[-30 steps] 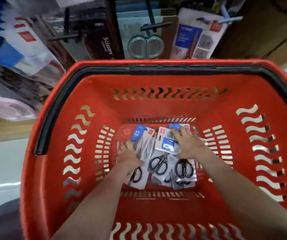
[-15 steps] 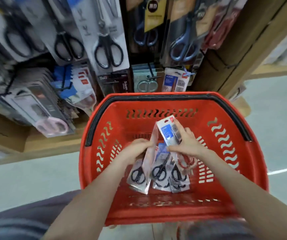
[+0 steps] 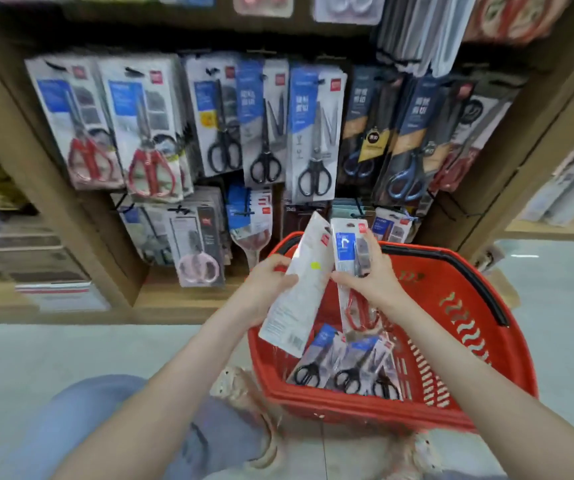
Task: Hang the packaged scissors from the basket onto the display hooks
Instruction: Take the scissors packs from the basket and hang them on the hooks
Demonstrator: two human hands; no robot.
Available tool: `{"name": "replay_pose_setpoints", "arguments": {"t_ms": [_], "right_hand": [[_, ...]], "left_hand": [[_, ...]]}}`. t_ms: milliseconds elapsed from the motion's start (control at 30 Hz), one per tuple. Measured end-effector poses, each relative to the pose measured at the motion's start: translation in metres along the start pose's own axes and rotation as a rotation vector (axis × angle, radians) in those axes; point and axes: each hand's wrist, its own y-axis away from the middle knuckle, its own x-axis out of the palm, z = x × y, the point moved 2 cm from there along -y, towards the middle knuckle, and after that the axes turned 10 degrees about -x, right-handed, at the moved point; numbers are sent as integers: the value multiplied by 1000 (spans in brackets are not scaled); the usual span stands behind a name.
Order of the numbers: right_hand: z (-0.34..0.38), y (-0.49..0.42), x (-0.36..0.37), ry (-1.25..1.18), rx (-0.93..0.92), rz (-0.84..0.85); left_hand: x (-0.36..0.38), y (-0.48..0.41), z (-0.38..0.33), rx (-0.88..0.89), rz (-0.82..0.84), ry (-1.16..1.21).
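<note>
The left hand (image 3: 265,285) and right hand (image 3: 372,282) are bare, like the 2 forearms (image 3: 174,368) behind them. Pale blue denim trousers (image 3: 98,417) cover the legs, frayed along a torn edge (image 3: 268,445). Beige, fuzzy footwear (image 3: 232,386) is blurred.

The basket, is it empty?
Not empty. Black-handled scissor packs lie in the basket; the left hand and right hand each hold one more above.

The basket (image 3: 458,317) is smooth red plastic with a dull sheen. Above it, the white package (image 3: 299,289) shows matt card, and the red-handled scissors pack (image 3: 348,261) is glossy clear plastic. Behind the basket, the shelf frame (image 3: 81,237) is matt wood.
</note>
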Motion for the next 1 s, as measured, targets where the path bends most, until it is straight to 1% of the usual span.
{"name": "replay_pose_setpoints", "arguments": {"t_ms": [100, 233, 300, 400, 533, 667, 767, 900, 1000], "right_hand": [[36, -4, 10, 89, -67, -31], [100, -19, 34, 71, -205, -41], [137, -34, 54, 80, -292, 1], [193, -55, 96, 172, -446, 76], [251, -82, 164, 240, -569, 169], [288, -107, 232, 342, -555, 220], [310, -125, 269, 356, -544, 198], [326, -164, 300, 414, -497, 99], [326, -188, 315, 501, -450, 70]], "left_hand": [[-34, 25, -23, 103, -113, 11], [-80, 56, -52, 204, -255, 56], [-109, 70, -62, 247, -335, 64], [-162, 90, -66, 324, -487, 62], [-237, 114, -61, 387, -765, 100], [-300, 127, -58, 400, -939, 156], [-335, 127, -60, 403, -1045, 147], [-362, 110, -67, 415, -1068, 159], [-376, 90, -71, 426, -1069, 154]]}}
